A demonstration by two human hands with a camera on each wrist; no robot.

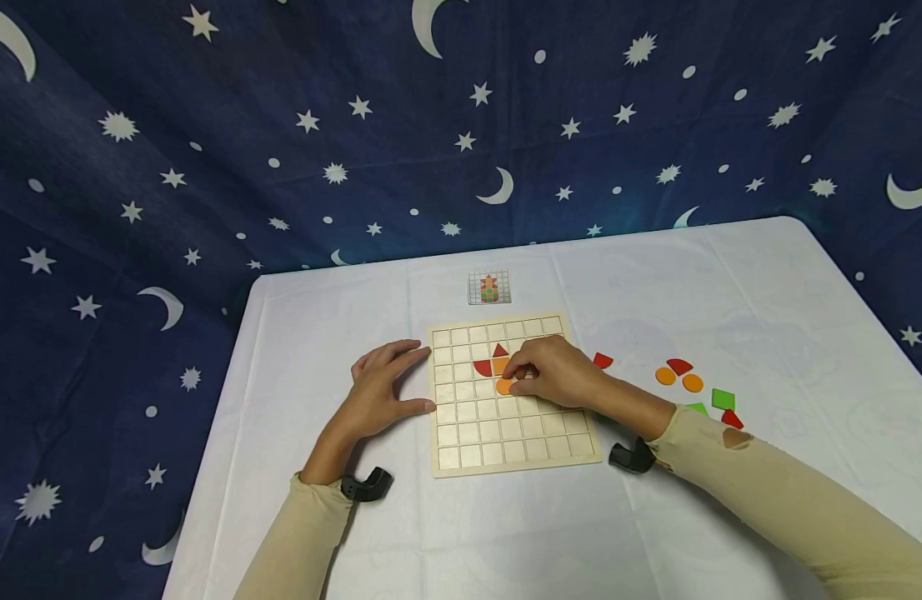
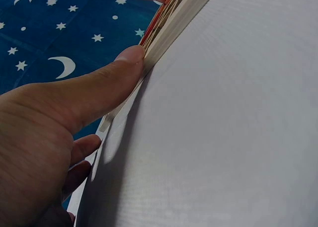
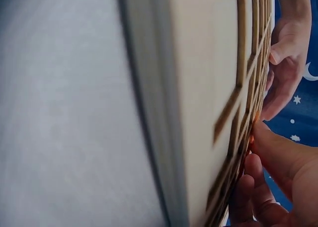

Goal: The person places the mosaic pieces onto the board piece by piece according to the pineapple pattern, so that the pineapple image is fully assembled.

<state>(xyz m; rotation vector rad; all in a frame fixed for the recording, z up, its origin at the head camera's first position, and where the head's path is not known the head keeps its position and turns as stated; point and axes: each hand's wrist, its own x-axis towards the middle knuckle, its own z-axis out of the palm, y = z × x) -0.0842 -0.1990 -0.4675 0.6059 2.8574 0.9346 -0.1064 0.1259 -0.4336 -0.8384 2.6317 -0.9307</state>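
A pale wooden grid board lies on the white table. My left hand touches its left edge, thumb and fingers spread; in the left wrist view the thumb rests against the board's rim. Over the middle of the board, my right hand pinches an orange circle with thumb and fingers, low at the grid. Just above it on the board are an orange square, a red quarter circle and a red triangle. The right hand partly covers the square and the circle.
Behind the board lies a small pattern card. To the right are loose red quarter circles, orange circles, green pieces and a red piece, some partly behind the right arm. A dark starry cloth hangs behind.
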